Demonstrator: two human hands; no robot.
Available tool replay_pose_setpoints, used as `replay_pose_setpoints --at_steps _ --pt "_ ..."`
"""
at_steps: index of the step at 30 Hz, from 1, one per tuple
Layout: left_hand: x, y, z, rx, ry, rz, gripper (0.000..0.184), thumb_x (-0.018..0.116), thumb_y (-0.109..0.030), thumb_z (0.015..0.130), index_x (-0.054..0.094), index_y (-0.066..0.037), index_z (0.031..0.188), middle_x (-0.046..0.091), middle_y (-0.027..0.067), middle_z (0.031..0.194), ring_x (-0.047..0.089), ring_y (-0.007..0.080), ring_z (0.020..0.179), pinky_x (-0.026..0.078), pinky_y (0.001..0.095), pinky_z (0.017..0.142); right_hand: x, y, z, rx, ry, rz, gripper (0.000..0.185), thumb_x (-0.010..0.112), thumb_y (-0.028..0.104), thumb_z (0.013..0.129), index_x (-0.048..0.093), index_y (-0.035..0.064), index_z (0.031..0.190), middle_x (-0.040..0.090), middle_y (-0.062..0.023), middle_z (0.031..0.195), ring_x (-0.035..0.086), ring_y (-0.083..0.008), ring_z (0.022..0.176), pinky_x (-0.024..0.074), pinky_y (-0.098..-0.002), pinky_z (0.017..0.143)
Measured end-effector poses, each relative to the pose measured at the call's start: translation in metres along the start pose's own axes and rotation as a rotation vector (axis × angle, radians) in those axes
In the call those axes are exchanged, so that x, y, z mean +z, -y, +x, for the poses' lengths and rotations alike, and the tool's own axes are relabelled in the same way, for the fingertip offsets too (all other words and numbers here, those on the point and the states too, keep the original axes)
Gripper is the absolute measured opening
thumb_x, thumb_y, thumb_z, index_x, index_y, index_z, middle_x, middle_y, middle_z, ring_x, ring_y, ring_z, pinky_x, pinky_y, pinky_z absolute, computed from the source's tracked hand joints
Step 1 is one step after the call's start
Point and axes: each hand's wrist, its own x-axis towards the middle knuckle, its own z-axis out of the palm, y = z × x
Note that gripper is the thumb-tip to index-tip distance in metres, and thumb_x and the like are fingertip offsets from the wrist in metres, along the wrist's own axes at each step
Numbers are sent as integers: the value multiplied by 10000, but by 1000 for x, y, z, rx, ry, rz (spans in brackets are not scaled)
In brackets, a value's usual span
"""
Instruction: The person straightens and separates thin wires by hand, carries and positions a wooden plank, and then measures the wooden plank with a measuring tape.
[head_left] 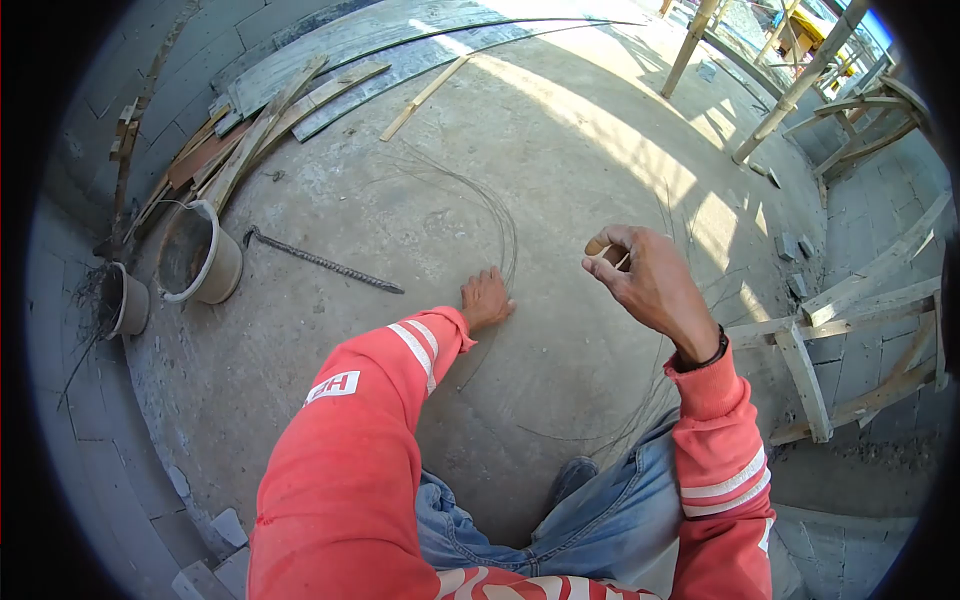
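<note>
Thin wire lies in a loose loop on the concrete floor in front of me. My left hand rests low on the floor at the wire's near end, fingers bent; whether it grips the wire is not clear. Raised above the floor on the right, my right hand has its thumb and index finger curled toward each other, and anything between them is too small to make out. More thin wire strands curve over the floor below and beside my right hand. A ribbed steel bar with a bent end lies left of my left hand.
Two buckets stand at the left by the block wall. Planks are piled behind them, with one loose wood strip nearby. Wooden frames stand at the right, and poles rise at the back right.
</note>
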Motion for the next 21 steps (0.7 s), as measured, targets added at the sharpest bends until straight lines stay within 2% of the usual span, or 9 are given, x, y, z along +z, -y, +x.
replay_pose_setpoints --at_steps 7,9,11,12,13,14,16,19,21 --pt "20 1 18 200 -6 -100 327 597 -262 880 544 27 1023 610 234 985 664 347 861 533 455 743 59 -75 45 23 -106 102 327 676 271 870 678 -51 925 686 -209 753 654 -360 676 506 -406 659" --pt "-31 -21 6 99 227 -735 193 520 -175 924 467 1 983 629 176 866 663 261 761 534 386 674 83 -94 51 53 -172 9 376 670 299 880 671 -71 950 687 -202 767 658 -340 690 516 -387 670" --pt "-68 -41 -14 169 219 -918 147 488 -151 951 454 -10 977 623 148 834 652 226 726 528 354 652 88 -96 53 90 -241 -80 426 664 327 890 663 -90 976 688 -195 781 662 -319 704 525 -368 681" --pt "-84 -49 -22 236 195 -1114 107 456 -126 978 441 -21 971 618 120 802 641 192 691 523 323 630 82 -92 56 268 -86 182 443 659 339 897 661 -91 1001 685 -169 794 652 -277 710 523 -342 677" --pt "-96 -56 -30 239 198 -1106 107 456 -126 978 441 -21 971 618 120 802 641 192 691 523 323 630 76 -84 56 439 73 443 460 655 351 904 658 -92 1027 682 -142 807 643 -235 717 520 -317 674" --pt "-107 -63 -38 299 187 -1136 112 456 -129 982 435 -21 960 618 109 790 635 181 679 519 331 624 71 -75 54 438 67 447 460 655 351 904 658 -92 1027 682 -142 807 643 -235 717 520 -317 674" --pt "-120 -73 -49 372 174 -1162 119 456 -132 985 429 -22 949 617 99 779 629 171 668 516 340 619 58 -57 50 372 52 708 389 636 316 924 650 -33 1095 671 -52 905 603 -118 801 500 -274 689" --pt "-132 -83 -57 493 185 -1121 171 481 -185 993 444 -25 942 626 113 816 634 171 721 515 325 668 47 -48 44 209 53 733 325 636 267 934 667 -10 1102 668 -37 869 588 -99 764 480 -256 652" --pt "-143 -89 -53 577 -16 -1083 233 506 -238 996 506 -7 1022 650 117 884 648 173 825 514 314 735 37 -36 36 196 -35 726 264 650 197 921 686 -24 1061 664 -42 822 583 -98 726 466 -254 618"
